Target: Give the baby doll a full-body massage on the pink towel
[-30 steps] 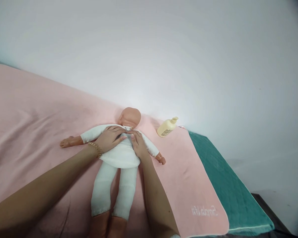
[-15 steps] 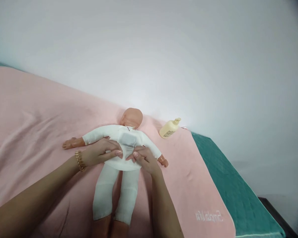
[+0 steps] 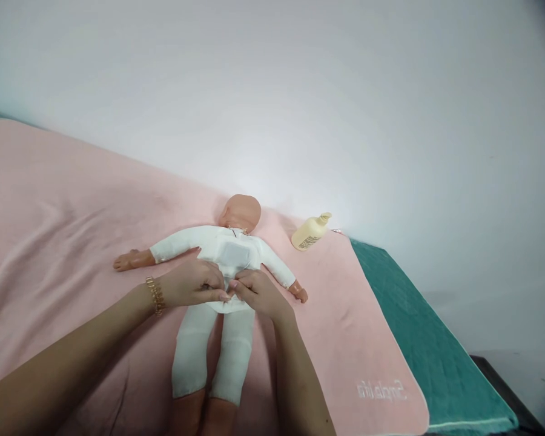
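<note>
A baby doll (image 3: pixel 234 233) with a smooth bare head and a white cloth body lies stretched out, arms spread. A grey rectangular patch (image 3: pixel 235 254) shows on its upper torso. My left hand (image 3: pixel 197 284), with a gold bracelet (image 3: pixel 155 295) at the wrist, rests on the lower torso, fingers curled and pinching the cloth. Close against it, my right hand (image 3: pixel 257 290) is also closed on the cloth, its thumb and fingertips meeting near the middle. The fingers hide part of the gathered fabric.
A pale yellow pump bottle (image 3: pixel 309 233) stands beyond the doll's right-side arm, near the wall (image 3: pixel 272 109). Beneath everything is a pink blanket (image 3: pixel 345 321) with white lettering, over a green cover (image 3: pixel 436 339) whose edge shows on the right.
My hands have come closer together, nearly touching at the middle of the doll's lower torso. The cloth between them is more bunched, and the grey patch looks less wide.
</note>
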Available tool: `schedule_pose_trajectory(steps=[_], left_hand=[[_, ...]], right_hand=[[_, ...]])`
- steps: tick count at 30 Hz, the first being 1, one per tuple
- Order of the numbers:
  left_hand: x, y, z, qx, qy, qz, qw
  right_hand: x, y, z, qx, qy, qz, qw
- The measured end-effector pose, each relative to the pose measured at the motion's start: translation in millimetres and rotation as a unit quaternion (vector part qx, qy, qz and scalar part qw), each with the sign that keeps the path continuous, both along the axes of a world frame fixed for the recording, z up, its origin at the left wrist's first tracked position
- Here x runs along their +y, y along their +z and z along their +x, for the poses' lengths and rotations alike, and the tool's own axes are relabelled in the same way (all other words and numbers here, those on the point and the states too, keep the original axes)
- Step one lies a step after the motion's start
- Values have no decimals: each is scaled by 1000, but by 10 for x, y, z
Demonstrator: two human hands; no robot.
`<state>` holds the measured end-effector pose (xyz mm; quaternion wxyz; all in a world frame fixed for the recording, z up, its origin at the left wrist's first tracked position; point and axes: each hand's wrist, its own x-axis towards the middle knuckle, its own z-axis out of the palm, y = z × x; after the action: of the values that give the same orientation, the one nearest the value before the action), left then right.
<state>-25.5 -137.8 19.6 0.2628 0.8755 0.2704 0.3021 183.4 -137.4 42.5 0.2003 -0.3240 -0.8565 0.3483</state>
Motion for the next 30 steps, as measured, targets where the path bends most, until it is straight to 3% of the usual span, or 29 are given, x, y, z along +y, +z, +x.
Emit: schedule_pose_trajectory(steps=[3, 8, 16, 22, 30], left_hand=[[39, -9, -31, -23, -64, -14, 998], [112, -87, -62, -62, -10, 1, 998], [140, -114, -44, -38, -34, -26, 998], [126, -99, -66, -63, 59, 30, 996], [204, -176, -74, -7, 65, 8, 998]], right_hand=[[27, -61, 33, 38, -15, -4, 999], [77, -132, 77, 92, -74, 40, 992], [54, -111, 44, 54, -82, 16, 995], [106, -165, 59, 92, -143, 69, 983], [94, -131, 14, 24, -155, 81, 984]])
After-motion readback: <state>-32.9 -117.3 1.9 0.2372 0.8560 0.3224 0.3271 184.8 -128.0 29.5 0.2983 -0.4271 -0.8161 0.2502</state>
